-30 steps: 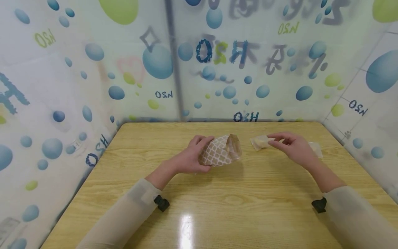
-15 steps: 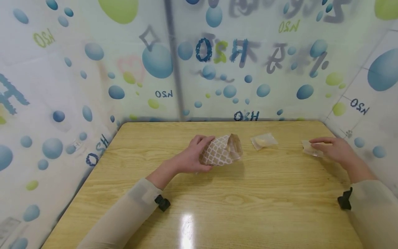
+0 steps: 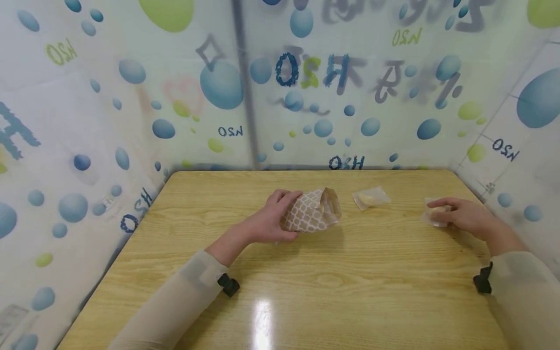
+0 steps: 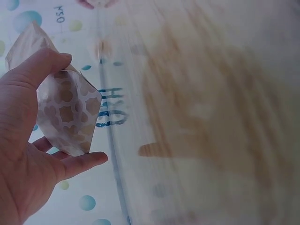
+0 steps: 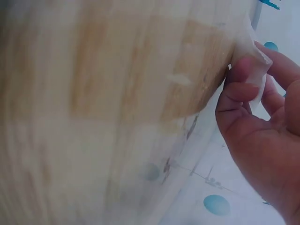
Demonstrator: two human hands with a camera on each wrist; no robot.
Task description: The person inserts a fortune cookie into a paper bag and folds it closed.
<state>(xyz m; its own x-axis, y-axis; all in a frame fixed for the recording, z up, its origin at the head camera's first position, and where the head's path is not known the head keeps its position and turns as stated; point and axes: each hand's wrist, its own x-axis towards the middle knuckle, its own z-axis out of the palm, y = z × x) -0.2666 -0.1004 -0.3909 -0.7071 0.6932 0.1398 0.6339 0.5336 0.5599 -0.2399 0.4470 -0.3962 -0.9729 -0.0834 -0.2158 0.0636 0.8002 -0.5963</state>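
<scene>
A brown paper bag point(image 3: 304, 214) with a white lattice print lies on its side, its mouth gaping to the right. My left hand point(image 3: 271, 221) grips it from the left, thumb on one side and fingers on the other; the left wrist view shows the patterned bag point(image 4: 68, 110) in that grasp. At the far right, my right hand point(image 3: 472, 221) pinches a small translucent packet point(image 3: 430, 217) between thumb and fingers. In the right wrist view, the fingers partly hide this whitish packet point(image 5: 255, 70). The bag's inside is mostly hidden.
Between the hands, a second translucent packet point(image 3: 372, 198) with something pale yellow inside lies flat on the wooden table point(image 3: 332, 282). Bubble-printed curtains point(image 3: 376, 97) stand behind the table and along its sides.
My right hand has moved right from the middle packet to the far-right one and now pinches it. The left hand and the paper bag have stayed in place.
</scene>
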